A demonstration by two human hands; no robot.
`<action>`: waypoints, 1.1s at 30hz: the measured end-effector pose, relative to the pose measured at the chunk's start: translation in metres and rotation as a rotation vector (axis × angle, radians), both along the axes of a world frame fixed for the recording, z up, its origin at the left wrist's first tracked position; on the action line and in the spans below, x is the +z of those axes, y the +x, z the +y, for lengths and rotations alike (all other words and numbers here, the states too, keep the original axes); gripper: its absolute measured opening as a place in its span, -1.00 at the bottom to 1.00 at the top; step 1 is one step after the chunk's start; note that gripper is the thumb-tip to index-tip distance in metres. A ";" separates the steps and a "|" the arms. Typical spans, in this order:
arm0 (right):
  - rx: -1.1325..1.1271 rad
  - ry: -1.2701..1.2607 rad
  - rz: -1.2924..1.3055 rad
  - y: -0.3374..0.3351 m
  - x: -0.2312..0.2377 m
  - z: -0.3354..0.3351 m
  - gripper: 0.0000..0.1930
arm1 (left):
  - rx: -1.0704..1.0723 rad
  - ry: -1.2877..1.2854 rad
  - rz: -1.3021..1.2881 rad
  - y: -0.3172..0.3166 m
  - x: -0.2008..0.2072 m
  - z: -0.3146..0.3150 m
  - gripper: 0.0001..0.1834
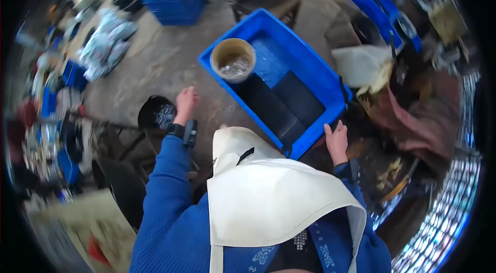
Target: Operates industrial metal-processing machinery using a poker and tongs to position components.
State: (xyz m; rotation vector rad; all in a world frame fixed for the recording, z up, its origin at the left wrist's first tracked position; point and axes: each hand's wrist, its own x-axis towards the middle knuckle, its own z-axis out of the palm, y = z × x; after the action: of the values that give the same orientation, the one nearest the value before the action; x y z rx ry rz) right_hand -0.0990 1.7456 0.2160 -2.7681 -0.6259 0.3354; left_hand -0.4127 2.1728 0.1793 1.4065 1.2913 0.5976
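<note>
In the head view my left hand hovers past a black bucket that holds small shiny metal pieces. Its fingers look curled together, and anything in them is too small to make out. My right hand is at the near right edge of a large blue crate, fingers apart; whether it touches the rim I cannot tell. Inside the crate, a tan tub with shiny small pieces stands at the left. Black flat blocks or trays lie beside it.
A stack of blue crates stands at the far left, near a bundle of pale patterned cloth. To the right are a white sack, dark red cloth and another blue container. A white apron covers my lap.
</note>
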 end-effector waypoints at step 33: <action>-0.980 -0.037 -0.517 -0.015 0.024 0.434 -0.61 | -1.089 -0.062 0.290 0.332 -0.003 0.578 -0.69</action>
State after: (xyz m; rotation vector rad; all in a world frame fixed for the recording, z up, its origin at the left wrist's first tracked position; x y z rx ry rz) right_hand -0.1135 2.1791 0.2405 -2.7931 0.6758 -0.5853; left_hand -0.0809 2.7505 0.1768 1.9082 0.5620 -0.3908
